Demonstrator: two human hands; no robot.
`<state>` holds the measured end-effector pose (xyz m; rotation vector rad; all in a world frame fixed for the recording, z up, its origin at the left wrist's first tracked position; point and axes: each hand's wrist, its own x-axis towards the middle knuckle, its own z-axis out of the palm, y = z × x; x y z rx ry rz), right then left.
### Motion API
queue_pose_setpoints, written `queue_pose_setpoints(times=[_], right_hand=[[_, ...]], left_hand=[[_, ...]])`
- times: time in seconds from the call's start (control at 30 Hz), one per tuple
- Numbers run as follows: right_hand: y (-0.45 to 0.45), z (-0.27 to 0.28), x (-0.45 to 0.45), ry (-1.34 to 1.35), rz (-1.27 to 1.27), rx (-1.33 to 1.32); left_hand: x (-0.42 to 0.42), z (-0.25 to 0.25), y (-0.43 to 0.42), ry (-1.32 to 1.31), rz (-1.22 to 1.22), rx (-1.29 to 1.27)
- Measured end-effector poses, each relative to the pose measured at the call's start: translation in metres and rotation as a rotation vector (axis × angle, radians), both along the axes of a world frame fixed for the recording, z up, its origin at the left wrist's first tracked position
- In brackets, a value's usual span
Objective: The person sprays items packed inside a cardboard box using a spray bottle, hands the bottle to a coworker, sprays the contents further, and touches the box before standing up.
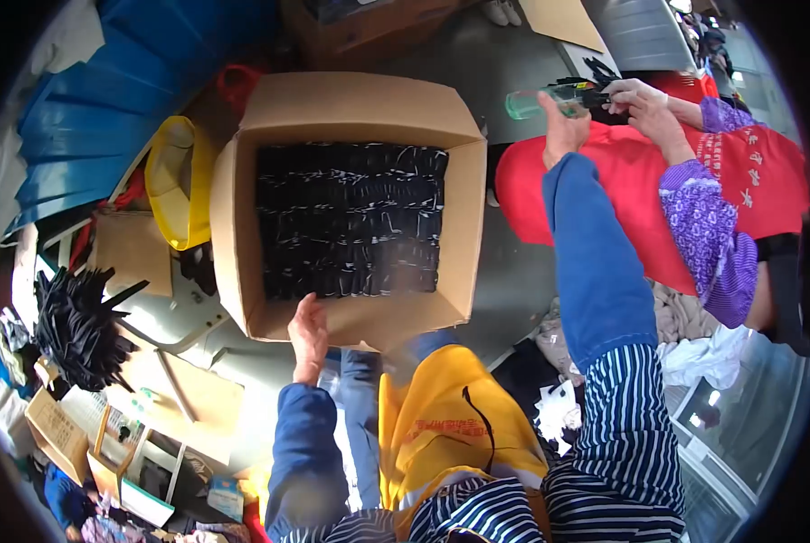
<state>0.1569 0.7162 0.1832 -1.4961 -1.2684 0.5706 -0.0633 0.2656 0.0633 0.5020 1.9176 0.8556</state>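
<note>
A large open cardboard box [227,226] stands in front of me, packed with rows of black bundles [350,217] crossed by thin white strips. My left hand [308,330] is at the box's near-left edge, fingers loosely bent, with nothing visible in it. Stretched out to the far right, my right hand [565,128] is closed around a clear, green-tinted cylindrical object [524,104] whose exact kind I cannot make out. Just beyond it, a co-worker's hands [642,101] are at some black strip-like items [599,83], close to my fingers.
The co-worker in a red apron [595,185] stands at the right. A yellow-rimmed container [204,185] is left of the box. Further left are a fanned black bundle [84,326] and a cardboard-topped surface [210,421]. Piled cloth [681,312] lies at the right.
</note>
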Motion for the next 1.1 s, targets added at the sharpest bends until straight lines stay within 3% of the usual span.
queue_pose_setpoints(times=[0.1,0.17,0.27,0.37,0.67,0.77,0.8,0.9,1.0,1.1], right_hand=[[0.004,-0.012,0.010,-0.171,-0.110,-0.042],[0.026,-0.031,0.041,-0.105,0.089,-0.103],[0.007,-0.029,0.029,-0.226,-0.051,-0.099],[0.006,-0.036,0.041,-0.057,0.025,-0.078],[-0.002,-0.038,0.059,-0.258,-0.123,-0.154],[-0.006,-0.037,0.051,-0.318,-0.142,-0.179],[-0.007,-0.039,0.054,-0.301,-0.142,-0.158],[-0.010,-0.041,0.062,-0.276,-0.151,-0.113],[-0.009,-0.036,0.064,-0.259,-0.172,-0.121],[-0.001,-0.033,0.072,-0.245,-0.146,-0.130]], left_hand=[[-0.007,0.000,0.000,0.050,0.057,0.003],[-0.011,-0.018,-0.003,0.216,0.113,0.143],[-0.035,-0.005,0.004,0.367,0.104,0.058],[-0.047,-0.006,-0.002,0.314,0.206,0.109],[-0.033,0.001,-0.020,0.258,0.288,0.057],[-0.019,0.004,-0.015,-0.138,0.697,0.156],[-0.016,0.005,-0.014,-0.118,0.704,0.151],[-0.008,0.010,-0.012,-0.177,0.672,0.145],[-0.001,0.020,-0.007,0.268,0.141,0.054],[0.014,0.004,-0.013,0.326,0.131,0.108]])
